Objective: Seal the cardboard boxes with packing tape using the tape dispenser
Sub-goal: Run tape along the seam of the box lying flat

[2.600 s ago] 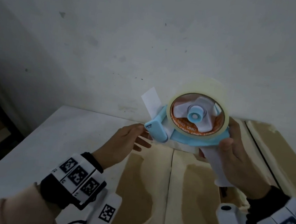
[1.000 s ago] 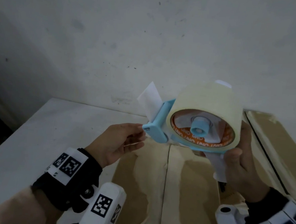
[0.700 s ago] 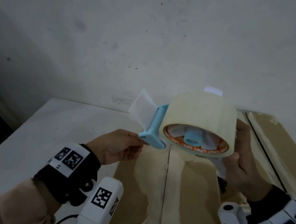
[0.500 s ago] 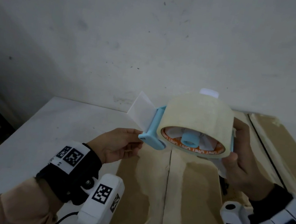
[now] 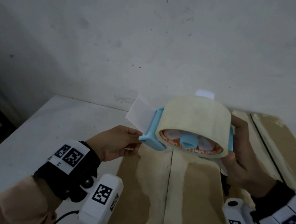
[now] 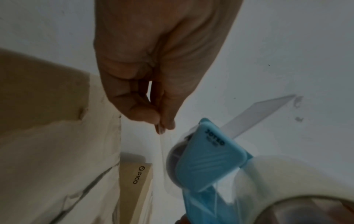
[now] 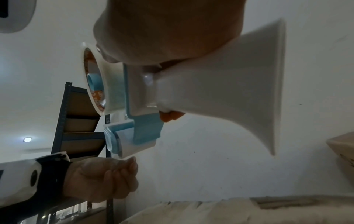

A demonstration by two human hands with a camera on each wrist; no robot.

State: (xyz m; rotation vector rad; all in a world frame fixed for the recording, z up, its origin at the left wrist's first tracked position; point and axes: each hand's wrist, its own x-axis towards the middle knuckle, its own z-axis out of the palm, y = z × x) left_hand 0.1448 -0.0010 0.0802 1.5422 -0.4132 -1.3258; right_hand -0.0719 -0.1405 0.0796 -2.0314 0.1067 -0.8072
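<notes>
Light-blue plastic tape dispenser (image 5: 192,133) held above brown cardboard box (image 5: 168,187), right hand (image 5: 242,163) wrapped round its white handle. Left hand (image 5: 118,143) pinches clear tape end (image 6: 162,150) (flimsy, sticky, grip edge only).

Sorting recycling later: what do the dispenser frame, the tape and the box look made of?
Dispenser frame: looks like light blue moulded plastic, smooth and matte. Tape: thin clear film; the strip at the left hand is see-through, the roll cloudy cream. Box: matte brown cardboard, its surface patchily peeled pale.
</notes>
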